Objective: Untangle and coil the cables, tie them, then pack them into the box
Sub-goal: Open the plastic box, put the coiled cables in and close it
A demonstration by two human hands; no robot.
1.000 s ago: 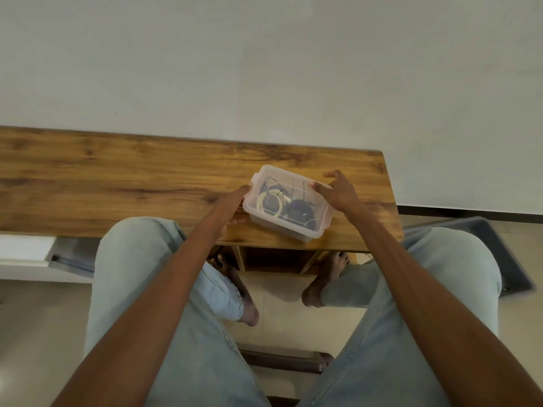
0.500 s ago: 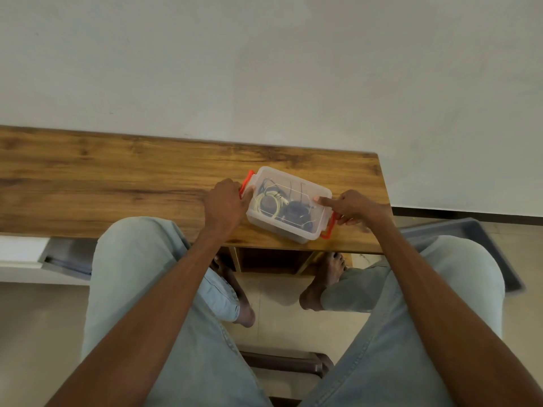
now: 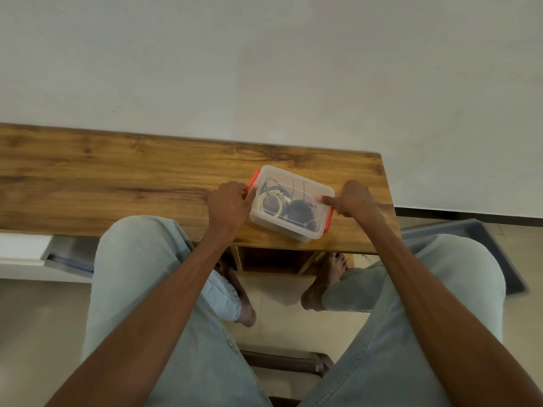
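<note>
The box [image 3: 289,202] is sitting on the worktop [image 3: 117,183], near its front edge and toward its right end, with a clear lid on and the coiled cables [image 3: 282,202] showing through it, a pale coil to the left of a dark one.

To the left of the box, the left hand [image 3: 230,202] is curling its fingers against the orange clip [image 3: 250,186] on that end, with the thumb lying over the lid's corner; it looks to be pressing the clip toward the wall of the box. To the right of the box, the right hand [image 3: 351,199] is bunching its fingers round the other orange clip [image 3: 329,220], thumb pressing down on the lid's rim just above it.

The packing looks done, and what is going on now reads as latching the lid.

The risks are coming from the closing itself. The box is lying at a slant close to the worktop's front edge, so uneven pressure from the two hands could be sliding it nearer that edge. If a loop of cable is riding up under the rim, the lid would be sitting proud and one clip might be failing to catch; whether any loop is that high cannot be told through the plastic. Forcing a clip over a trapped cable could be pinching it.
</note>
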